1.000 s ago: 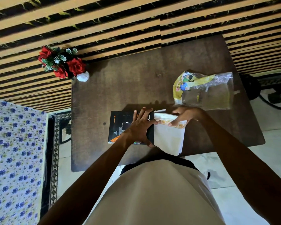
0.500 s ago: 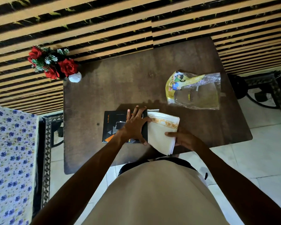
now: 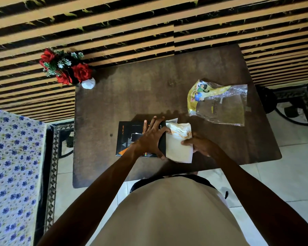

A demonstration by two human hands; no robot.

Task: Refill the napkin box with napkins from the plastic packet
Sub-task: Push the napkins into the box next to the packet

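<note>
A black napkin box [image 3: 126, 137] with orange and grey triangles lies flat on the brown table [image 3: 132, 96]. My left hand [image 3: 152, 137] rests spread on its right half, fingers straight, thumb at the box's right end. A stack of white napkins [image 3: 176, 148] with a yellow printed border sticks out of that end. My right hand [image 3: 201, 145] grips the stack's right edge, thumb on top. The clear plastic packet [image 3: 220, 105] with a yellow printed end lies at the right of the table and looks empty.
A small white vase with red artificial roses [image 3: 68, 70] stands at the table's back left corner. A striped wall runs behind the table. A blue flowered cloth [image 3: 11, 171] covers furniture at the left. Tiled floor lies to the right.
My right hand went from the napkins' far edge to their right side and now grips them there. The stack has shifted slightly toward the box. My left hand stays on the box.
</note>
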